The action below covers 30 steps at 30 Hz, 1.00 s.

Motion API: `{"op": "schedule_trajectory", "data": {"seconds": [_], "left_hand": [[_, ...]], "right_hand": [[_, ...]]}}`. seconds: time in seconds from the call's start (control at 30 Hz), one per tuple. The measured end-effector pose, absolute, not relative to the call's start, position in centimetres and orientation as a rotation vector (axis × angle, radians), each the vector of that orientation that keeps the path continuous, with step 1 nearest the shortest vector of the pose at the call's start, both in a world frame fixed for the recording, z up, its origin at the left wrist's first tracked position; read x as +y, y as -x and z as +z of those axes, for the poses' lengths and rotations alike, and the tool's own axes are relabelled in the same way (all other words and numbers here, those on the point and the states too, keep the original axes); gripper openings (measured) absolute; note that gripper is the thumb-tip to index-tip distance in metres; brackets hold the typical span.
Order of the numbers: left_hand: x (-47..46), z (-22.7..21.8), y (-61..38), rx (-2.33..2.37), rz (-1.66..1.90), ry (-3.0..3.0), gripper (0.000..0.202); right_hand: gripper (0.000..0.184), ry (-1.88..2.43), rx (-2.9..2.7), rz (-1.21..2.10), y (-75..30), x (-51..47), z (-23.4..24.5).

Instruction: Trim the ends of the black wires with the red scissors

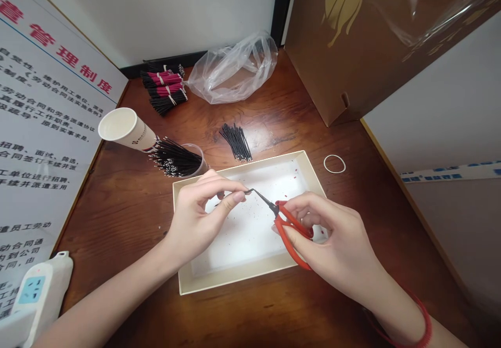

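As the left hand (195, 217) pinches a thin black wire (249, 191), the right hand (329, 238) grips red-handled scissors (291, 233).

**Wooden table carried a white tray and bundled wires**

The wooden table (105, 223) had a white tray (242, 274) near its middle. Directly behind the white tray lay loose black wires (236, 142). Farther back sat tied bundles of red-and-black wires (164, 90) and a plastic bag (230, 71). A rubber band (334, 164) lay just past the tray's right corner, below a cardboard box (324, 66). Left of the tray stood a clear cup (194, 159) packed with wires, beside a tipped paper cup (125, 129).
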State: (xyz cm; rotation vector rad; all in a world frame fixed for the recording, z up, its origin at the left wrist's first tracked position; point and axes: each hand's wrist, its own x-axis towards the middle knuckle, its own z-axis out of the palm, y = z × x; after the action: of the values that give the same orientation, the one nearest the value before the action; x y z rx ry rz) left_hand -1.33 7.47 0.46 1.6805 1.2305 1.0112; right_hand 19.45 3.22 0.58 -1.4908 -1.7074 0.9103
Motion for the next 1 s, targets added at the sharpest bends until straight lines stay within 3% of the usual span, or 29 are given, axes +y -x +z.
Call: {"op": "schedule_trajectory", "data": {"seconds": [1.0], "left_hand": [[7.6,0.18,1.42,1.196,1.005,-1.789,0.013]], "right_hand": [[0.006,1.478,-1.761,0.909,-19.22,3.51,0.82]]}}
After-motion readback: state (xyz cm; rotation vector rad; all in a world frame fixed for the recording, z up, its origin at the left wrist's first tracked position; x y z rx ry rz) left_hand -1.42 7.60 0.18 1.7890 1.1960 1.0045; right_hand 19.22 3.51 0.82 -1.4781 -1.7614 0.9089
